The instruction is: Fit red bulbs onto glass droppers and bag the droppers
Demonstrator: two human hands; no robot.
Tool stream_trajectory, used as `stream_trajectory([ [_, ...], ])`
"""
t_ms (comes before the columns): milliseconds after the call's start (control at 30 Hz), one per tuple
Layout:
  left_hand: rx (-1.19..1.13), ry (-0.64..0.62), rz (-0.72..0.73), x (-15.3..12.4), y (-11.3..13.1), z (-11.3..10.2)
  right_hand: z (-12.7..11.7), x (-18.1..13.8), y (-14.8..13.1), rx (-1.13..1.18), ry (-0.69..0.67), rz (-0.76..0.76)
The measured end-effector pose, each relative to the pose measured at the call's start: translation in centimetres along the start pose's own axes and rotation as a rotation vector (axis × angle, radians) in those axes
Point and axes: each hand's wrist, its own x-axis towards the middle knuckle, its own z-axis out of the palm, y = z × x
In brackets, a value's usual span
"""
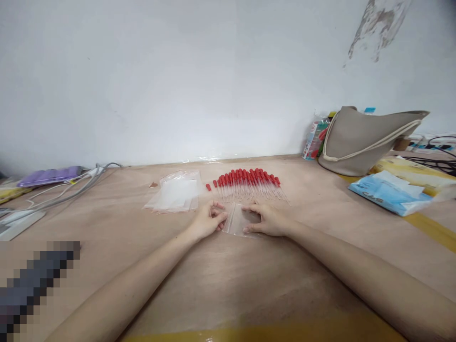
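- The bag (236, 222) is held on the table (228, 289) between the hands; from it, droppers (245, 178) are seen at 12 o'clock, stacked bags (174, 192) at 10.
- Left hand (208, 221): fingers are curled at the bag's edge; whether it is pinched cannot be told. Right hand (267, 219): thumb and forefinger are spread over it.
- The bag could be creased by uneven pressing; droppers could be scattered if brushed by fingertips.
- Counted: one bag between two hands; over fifteen droppers, overlapped; stacked bags, several, exact number hidden.
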Motion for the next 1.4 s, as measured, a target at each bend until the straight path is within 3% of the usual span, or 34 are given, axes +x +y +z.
stream_trajectory([
  [200, 0.262, 0.025, 0.293, 0.6, -1.4, -0.4, 0.0, 0.0, 0.5, 0.074, -0.028, -0.053],
  [267, 0.341, 0.017, 0.329, 0.6, -1.7, -0.4, 0.1, 0.0, 0.6, 0.089, -0.031, -0.057],
  [933, 0.330, 0.038, 0.371, 0.3, -1.7, -0.4, 0.1, 0.1, 0.8, 0.094, -0.034, -0.065],
  [1200, 0.503, 0.040, 0.371, 0.1, -1.7, -0.4, 0.2, 0.1, 1.2, 0.086, -0.025, -0.078],
  [1300, 0.587, -0.013, 0.497, -0.1, -1.2, -1.0, 0.1, 0.0, 1.1, 0.089, -0.031, -0.106],
  [1400, 0.663, -0.159, 0.747, -0.1, -0.7, -1.9, -0.2, 0.0, 1.1, 0.091, -0.055, -0.149],
])
